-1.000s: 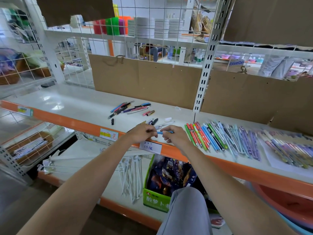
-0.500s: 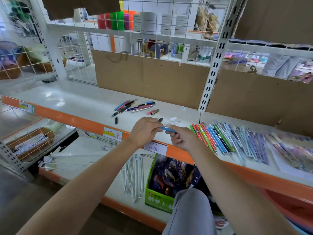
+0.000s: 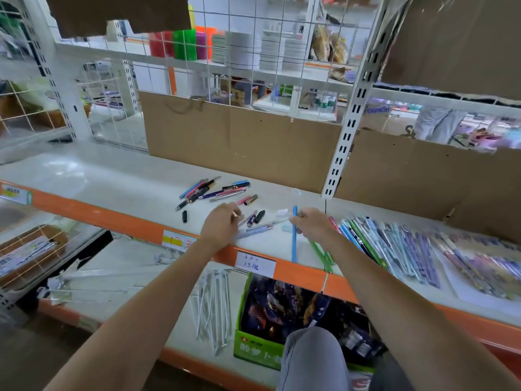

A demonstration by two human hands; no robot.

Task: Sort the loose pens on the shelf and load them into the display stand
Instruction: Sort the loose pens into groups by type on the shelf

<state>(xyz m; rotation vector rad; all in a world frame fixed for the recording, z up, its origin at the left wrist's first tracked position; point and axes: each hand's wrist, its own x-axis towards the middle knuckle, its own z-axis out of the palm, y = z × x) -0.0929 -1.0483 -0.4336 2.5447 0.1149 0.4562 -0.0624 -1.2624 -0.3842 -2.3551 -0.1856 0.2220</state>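
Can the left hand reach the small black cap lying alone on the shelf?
Probably yes. The black cap lies apart, just left of the left hand, with bare shelf between them. That hand seems to pinch something small, though.

bare shelf [image 3: 93, 176] open at left, loose pens [image 3: 214, 190] mid-shelf, sorted pens [image 3: 394, 244] crowding right

the glossy white shelf [image 3: 118, 176] is throwing back light behind its orange-painted front edge [image 3: 93, 213], matt brown cardboard [image 3: 239, 142] is lining the back, and a smooth blue plastic pen [image 3: 294, 235] is shining faintly.
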